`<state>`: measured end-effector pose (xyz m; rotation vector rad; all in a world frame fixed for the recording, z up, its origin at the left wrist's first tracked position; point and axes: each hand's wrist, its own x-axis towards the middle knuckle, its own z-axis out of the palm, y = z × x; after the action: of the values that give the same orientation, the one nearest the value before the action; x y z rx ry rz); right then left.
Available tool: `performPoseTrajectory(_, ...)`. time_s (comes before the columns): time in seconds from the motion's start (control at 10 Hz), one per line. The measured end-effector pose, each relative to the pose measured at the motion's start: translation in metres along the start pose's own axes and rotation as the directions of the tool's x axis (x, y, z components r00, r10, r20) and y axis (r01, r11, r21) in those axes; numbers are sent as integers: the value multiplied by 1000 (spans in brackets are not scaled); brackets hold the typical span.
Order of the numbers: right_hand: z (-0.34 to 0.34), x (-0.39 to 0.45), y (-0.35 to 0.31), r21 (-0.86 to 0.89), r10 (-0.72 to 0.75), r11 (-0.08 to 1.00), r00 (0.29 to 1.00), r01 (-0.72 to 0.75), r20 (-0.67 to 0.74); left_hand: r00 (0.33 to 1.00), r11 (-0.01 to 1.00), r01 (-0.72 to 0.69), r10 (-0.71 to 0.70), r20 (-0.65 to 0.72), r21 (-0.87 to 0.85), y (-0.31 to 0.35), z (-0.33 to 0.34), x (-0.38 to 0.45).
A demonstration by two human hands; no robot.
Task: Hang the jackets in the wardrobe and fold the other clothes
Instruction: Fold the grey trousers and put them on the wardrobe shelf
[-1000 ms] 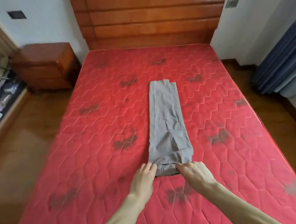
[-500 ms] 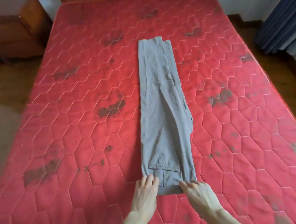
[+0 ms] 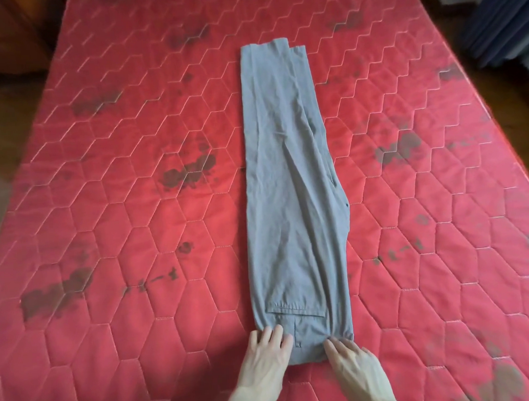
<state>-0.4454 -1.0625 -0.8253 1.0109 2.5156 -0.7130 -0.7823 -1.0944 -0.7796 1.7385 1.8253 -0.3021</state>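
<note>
Folding the grey trousers on the bed.
I have my left hand [image 3: 267, 356] and right hand [image 3: 353, 361] flat, fingers released, on the near end of the grey trousers [image 3: 290, 183] lying lengthwise on the red mattress [image 3: 121, 238]; next I'd pinch both corners evenly and carry them straight up.

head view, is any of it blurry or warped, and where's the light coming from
Head view: the grey trousers and both hands, left and right, are fairly sharp; the red mattress smears toward the left edge and bottom right corner; wide-angle bending bows the mattress sides; light is soft and even, with no glare and only faint shadows in the trouser creases, so its source cannot be told.
</note>
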Motion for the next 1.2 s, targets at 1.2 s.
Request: performPoseTrajectory(1.2, -213, 455, 13, 12, 208, 974, 864, -228, -458, 897, 998, 63, -42, -440, 32, -136, -149, 307)
